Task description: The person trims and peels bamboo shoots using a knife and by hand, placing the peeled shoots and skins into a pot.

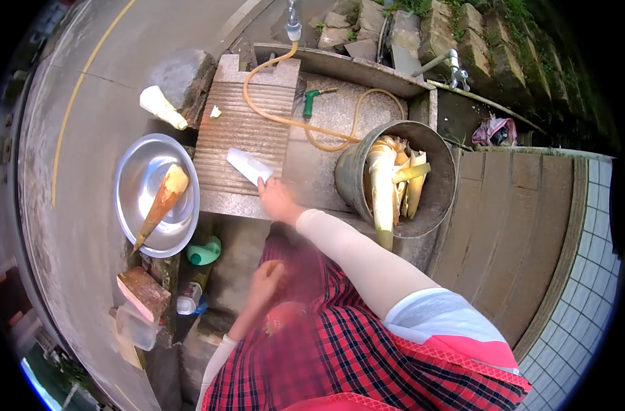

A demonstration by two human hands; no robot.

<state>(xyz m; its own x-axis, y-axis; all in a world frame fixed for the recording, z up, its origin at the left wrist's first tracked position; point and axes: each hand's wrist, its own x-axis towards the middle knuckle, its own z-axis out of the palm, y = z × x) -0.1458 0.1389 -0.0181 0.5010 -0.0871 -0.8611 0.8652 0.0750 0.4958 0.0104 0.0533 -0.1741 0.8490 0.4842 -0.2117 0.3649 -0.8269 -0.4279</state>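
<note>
My right hand (279, 200) is closed at the near end of a cleaver (249, 166), whose pale, shiny blade lies over the ridged stone washboard (247, 127). In front of my checked apron, my left hand (264, 284) has its fingers curled, slightly blurred, and nothing shows in it. A brown-husked bamboo shoot (163, 202) rests in the steel basin (123, 179) at the left. Beyond the basin, a peeled white bamboo shoot (161, 108) lies by a stone block. Several pale husks (383, 175) stick out of the bucket (351, 181) at right.
An orange hose (268, 118) runs from the tap (293, 27) across the washboard and stone basin. A green spray nozzle (310, 104) lies behind. Below the steel basin are a green bottle (204, 252), a brick (144, 291) and a clear plastic box (135, 327).
</note>
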